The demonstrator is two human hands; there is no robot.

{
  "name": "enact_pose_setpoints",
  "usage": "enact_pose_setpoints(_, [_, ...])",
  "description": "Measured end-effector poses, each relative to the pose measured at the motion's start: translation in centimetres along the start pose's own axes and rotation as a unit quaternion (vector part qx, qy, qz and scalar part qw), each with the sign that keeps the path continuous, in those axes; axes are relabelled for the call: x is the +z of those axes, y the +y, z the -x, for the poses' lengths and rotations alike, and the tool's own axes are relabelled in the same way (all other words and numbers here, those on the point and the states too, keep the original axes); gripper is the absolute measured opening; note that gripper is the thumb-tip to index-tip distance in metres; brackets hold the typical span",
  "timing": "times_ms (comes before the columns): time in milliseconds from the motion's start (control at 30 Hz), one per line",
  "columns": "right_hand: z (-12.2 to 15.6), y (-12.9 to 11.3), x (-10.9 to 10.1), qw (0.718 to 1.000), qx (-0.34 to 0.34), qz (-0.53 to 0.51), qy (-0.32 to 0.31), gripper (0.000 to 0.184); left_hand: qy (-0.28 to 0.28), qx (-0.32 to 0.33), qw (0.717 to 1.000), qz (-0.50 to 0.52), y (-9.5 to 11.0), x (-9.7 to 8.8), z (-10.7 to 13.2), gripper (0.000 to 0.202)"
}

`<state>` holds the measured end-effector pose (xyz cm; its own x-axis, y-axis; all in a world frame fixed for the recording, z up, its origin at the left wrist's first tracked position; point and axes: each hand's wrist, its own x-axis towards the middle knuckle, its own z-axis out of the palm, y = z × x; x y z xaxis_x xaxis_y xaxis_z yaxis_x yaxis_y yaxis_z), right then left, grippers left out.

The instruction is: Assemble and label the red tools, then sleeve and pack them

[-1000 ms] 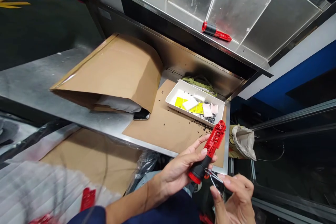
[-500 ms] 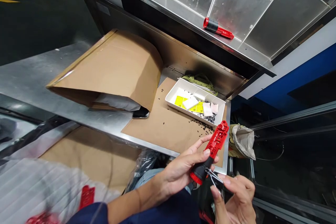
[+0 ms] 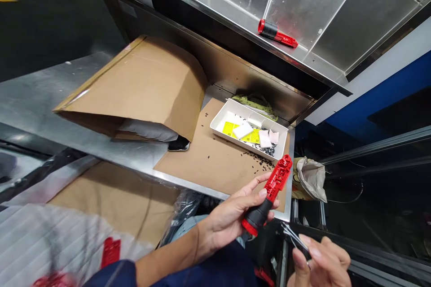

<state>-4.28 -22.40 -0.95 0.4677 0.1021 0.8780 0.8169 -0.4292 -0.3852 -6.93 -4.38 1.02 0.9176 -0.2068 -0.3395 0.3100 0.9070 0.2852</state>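
Note:
My left hand (image 3: 232,215) is wrapped around a red and black plastic housing (image 3: 269,193), a half shell with a black grip band and a red ring at its lower end. Its open, ribbed inside faces up. To the right and lower down, my right hand (image 3: 323,258) pinches a small shiny metal tool that looks like nail clippers (image 3: 295,238). The tool's tip points up and left, apart from the housing. A similar red and black housing (image 3: 276,33) lies on the metal shelf above.
A white tray (image 3: 215,128) holds small black bits, white pads and a yellow label. More black bits lie scattered on the cardboard sheet (image 3: 202,161). To the left stands a large cardboard box (image 3: 144,80), with a phone-like dark object (image 3: 179,144) at its opening. Red parts (image 3: 110,251) lie lower left.
My right hand has drawn the clippers away from the housing's black band, toward the right and down. The housing in my left hand has barely moved.

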Motion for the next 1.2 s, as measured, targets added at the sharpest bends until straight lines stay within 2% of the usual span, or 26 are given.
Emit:
enact_pose_setpoints(100, [-0.1,-0.4,0.0,0.998,0.012,0.004,-0.067,0.018,0.002,-0.003,1.0,0.012,-0.1,0.0,0.0,0.08])
enact_pose_setpoints(167, [-0.1,-0.9,0.2,0.997,0.016,0.004,-0.08,0.016,0.001,-0.003,1.0,0.013,-0.2,0.1,0.1,0.081])
enact_pose_setpoints(467, [0.0,-2.3,0.8,0.997,0.049,-0.017,-0.059,0.015,-0.01,-0.015,1.0,-0.014,-0.5,0.6,0.3,0.099])
enact_pose_setpoints(667, [0.3,-2.3,0.3,0.997,0.065,-0.002,-0.043,0.014,-0.016,-0.013,1.0,-0.023,-0.8,0.4,0.3,0.089])
enact_pose_setpoints(767, [0.6,-1.1,-0.9,0.999,0.026,0.003,-0.02,0.018,-0.017,-0.007,1.0,-0.003,-0.8,0.5,0.0,0.082])
enact_pose_setpoints(867, [0.6,-0.5,-1.4,0.999,0.01,0.015,-0.039,0.02,-0.02,-0.007,1.0,0.019,-0.7,0.5,-0.1,0.081])
enact_pose_setpoints(967, [0.4,-1.0,-0.8,0.998,0.022,0.015,-0.062,0.018,-0.027,-0.005,0.999,0.026,-0.7,0.5,0.1,0.081])
enact_pose_setpoints(1200, [0.0,-2.2,0.4,0.998,0.013,0.022,-0.052,0.016,-0.04,-0.011,0.999,0.001,-0.8,0.6,0.2,0.077])
